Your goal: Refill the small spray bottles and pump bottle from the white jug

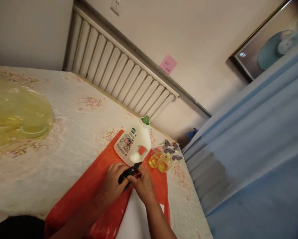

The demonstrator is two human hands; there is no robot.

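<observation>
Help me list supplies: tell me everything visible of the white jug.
The white jug looks like opaque plastic, with rounded shoulders, a looped side handle and a ridged neck. A green piece shows at the mouth. The label bears a picture and text too small to read. The jug stands upright on a red sheet, close behind a black tool; whether they touch is unclear.

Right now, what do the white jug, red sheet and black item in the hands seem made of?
White jug: likely plastic, soft sheen, rounded one-piece form. Red sheet: probably plastic film, wrinkled and shiny. Black item: partly covered, finish unclear; plastic or metal.
</observation>
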